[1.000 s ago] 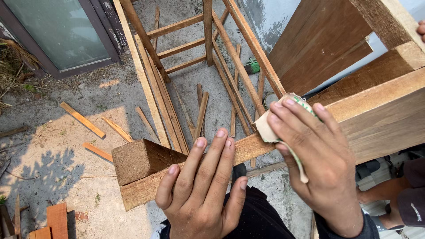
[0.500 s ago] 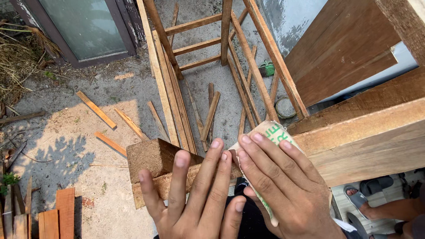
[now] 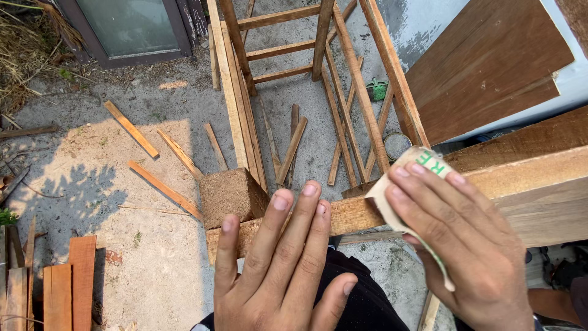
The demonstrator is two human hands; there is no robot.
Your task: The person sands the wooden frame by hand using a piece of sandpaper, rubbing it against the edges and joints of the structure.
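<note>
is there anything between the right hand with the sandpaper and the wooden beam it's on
Only the folded sheet of tan sandpaper itself: the right hand presses it flat against the long light-brown wooden beam. Nothing else visible lies between them. The left hand rests flat on the same beam, apart from the sandpaper.

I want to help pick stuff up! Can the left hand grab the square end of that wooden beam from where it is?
Probably yes. The left hand lies flat on the wooden beam, and its square end sits just beyond the fingertips with nothing between them. The right hand is busy pressing sandpaper farther along.
</note>
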